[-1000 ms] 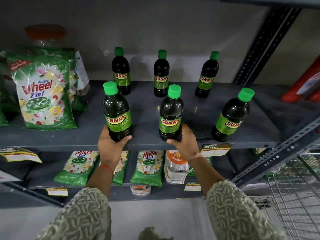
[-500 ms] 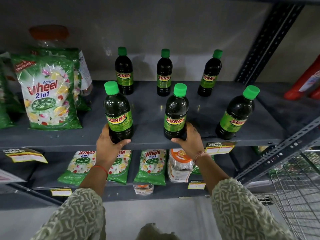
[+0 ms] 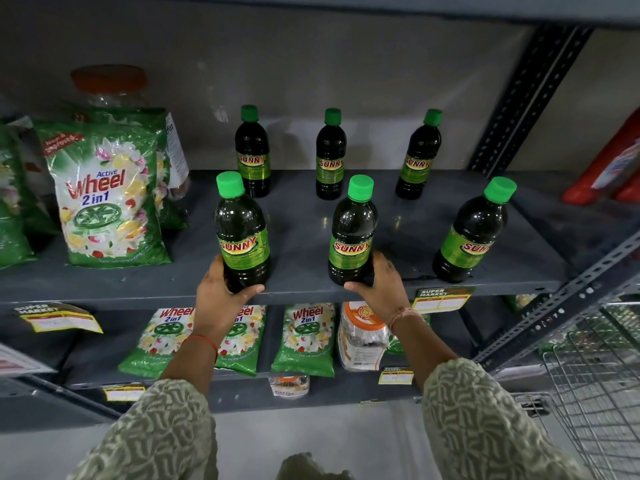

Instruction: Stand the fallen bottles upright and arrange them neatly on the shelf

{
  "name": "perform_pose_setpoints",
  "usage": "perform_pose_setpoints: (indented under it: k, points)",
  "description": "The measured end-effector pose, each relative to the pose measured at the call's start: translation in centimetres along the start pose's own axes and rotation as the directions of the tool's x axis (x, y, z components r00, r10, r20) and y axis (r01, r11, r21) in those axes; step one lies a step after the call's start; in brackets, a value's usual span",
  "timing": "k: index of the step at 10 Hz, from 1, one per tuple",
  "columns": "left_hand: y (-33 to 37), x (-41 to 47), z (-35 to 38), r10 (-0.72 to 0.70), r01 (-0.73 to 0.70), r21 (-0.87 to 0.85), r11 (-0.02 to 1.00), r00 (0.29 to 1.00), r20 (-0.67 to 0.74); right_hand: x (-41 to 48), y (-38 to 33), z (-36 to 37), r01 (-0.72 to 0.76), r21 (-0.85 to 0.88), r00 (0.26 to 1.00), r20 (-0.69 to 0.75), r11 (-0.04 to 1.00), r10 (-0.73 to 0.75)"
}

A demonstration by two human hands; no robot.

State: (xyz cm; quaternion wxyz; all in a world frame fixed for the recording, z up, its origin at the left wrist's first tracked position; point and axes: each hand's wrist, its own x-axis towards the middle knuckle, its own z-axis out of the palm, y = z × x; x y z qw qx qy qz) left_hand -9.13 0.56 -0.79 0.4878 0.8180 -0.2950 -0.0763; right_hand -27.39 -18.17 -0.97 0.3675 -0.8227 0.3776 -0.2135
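Several dark Sunny bottles with green caps stand upright on the grey shelf (image 3: pixel 304 233), in a front row and a back row. My left hand (image 3: pixel 221 292) grips the base of the front left bottle (image 3: pixel 242 230). My right hand (image 3: pixel 381 289) wraps the base of the front middle bottle (image 3: pixel 353 230) from its right side. The front right bottle (image 3: pixel 471 230) stands alone near the shelf edge. Behind them stand the back left bottle (image 3: pixel 252 150), the back middle bottle (image 3: pixel 330 154) and the back right bottle (image 3: pixel 419 154). No bottle lies on its side.
Green Wheel detergent bags (image 3: pixel 104 199) fill the shelf's left end. Red packs (image 3: pixel 609 168) lie at far right behind a perforated upright (image 3: pixel 526 95). The lower shelf holds smaller Wheel packs (image 3: pixel 304 337) and a jar (image 3: pixel 360 337). A wire trolley (image 3: pixel 599 396) stands at lower right.
Both hands have stayed on the bases of the front left and front middle bottles. The view has shifted slightly, and the bottles sit a little higher and further right in frame.
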Motion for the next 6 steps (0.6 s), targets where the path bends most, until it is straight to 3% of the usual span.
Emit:
perform_pose_setpoints:
  k: [5, 6]
  points:
    - [0.5, 0.5, -0.4, -0.059, 0.059, -0.014, 0.998, 0.998, 0.029, -0.3, -1.0, -0.8, -0.048, 0.034, 0.998, 0.035, 0.998, 0.047]
    - [0.8, -0.4, -0.3, -0.065, 0.065, -0.061, 0.996, 0.998, -0.003, -1.7, -0.9, -0.6, 0.025, 0.075, 0.997, -0.077, 0.997, -0.019]
